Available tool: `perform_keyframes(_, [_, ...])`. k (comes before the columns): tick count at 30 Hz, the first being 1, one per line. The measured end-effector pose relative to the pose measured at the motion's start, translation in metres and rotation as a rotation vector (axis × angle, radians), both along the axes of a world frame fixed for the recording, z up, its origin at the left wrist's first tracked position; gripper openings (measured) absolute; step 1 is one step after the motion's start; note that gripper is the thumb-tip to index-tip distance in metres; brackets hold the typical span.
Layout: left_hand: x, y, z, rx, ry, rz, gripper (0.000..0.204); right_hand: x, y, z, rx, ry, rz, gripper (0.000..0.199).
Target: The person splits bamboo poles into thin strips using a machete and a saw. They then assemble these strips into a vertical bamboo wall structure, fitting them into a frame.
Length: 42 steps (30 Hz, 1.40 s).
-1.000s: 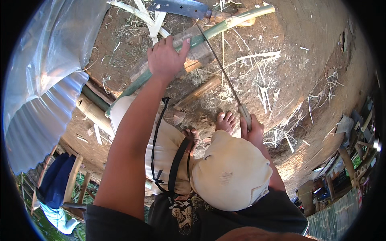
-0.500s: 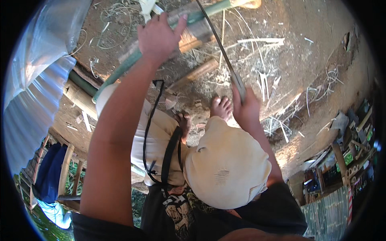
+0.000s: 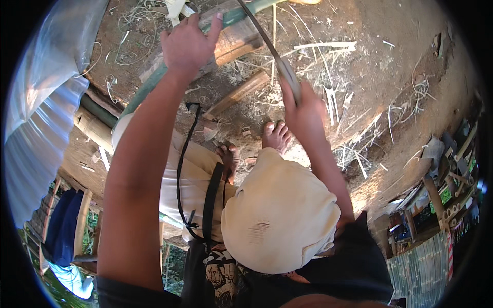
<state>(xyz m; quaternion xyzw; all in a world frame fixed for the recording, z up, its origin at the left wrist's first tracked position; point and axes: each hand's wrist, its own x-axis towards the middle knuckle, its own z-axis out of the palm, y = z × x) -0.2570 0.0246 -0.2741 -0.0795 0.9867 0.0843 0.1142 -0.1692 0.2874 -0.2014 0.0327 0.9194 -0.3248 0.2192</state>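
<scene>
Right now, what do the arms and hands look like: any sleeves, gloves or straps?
Both forearms are bare from the lower edge up to the hands, with no gloves, watch or bands in view. The left hand and right hand are ungloved. Dark short sleeves cover the upper arms near the shoulders. A black strap and thin black cord hang beside the left arm.

A: Identify the workpiece.
B: Green bamboo pole [image 3: 154, 87], long, lying diagonally across the dirt from lower left to upper right.
A: And the tool?
B: Curved dark blade [image 3: 264, 38], pale handle, raised over the pole's upper end.
</scene>
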Motion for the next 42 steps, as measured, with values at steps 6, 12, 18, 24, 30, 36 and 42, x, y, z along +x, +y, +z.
perform_keyframes(6, [0.001,0.008,0.008,-0.055,-0.054,-0.038,0.076,0.048,0.038,0.020,0.014,-0.087,-0.046,0.030])
perform_keyframes(12, [0.003,-0.001,-0.004,-0.053,0.083,-0.030,0.072,0.008,0.012,0.014,0.047,-0.021,0.034,0.032])
perform_keyframes(18, [0.002,0.004,0.002,-0.098,0.083,-0.058,0.071,0.013,0.018,0.021,0.064,-0.105,-0.017,0.032])
perform_keyframes(24, [0.003,0.002,-0.003,-0.052,0.021,-0.010,0.072,0.038,0.029,0.036,0.133,-0.180,-0.055,0.033])
perform_keyframes(30, [0.013,0.009,-0.007,-0.094,0.122,-0.046,0.070,-0.030,-0.014,-0.002,0.100,0.114,0.106,0.033])
perform_keyframes(36, [-0.005,0.004,0.005,-0.077,0.000,-0.049,0.065,0.076,0.057,0.053,0.067,-0.202,-0.180,0.034])
perform_keyframes(42, [0.004,-0.009,-0.014,-0.077,0.136,-0.070,0.071,0.004,-0.001,0.013,0.085,0.000,0.010,0.030])
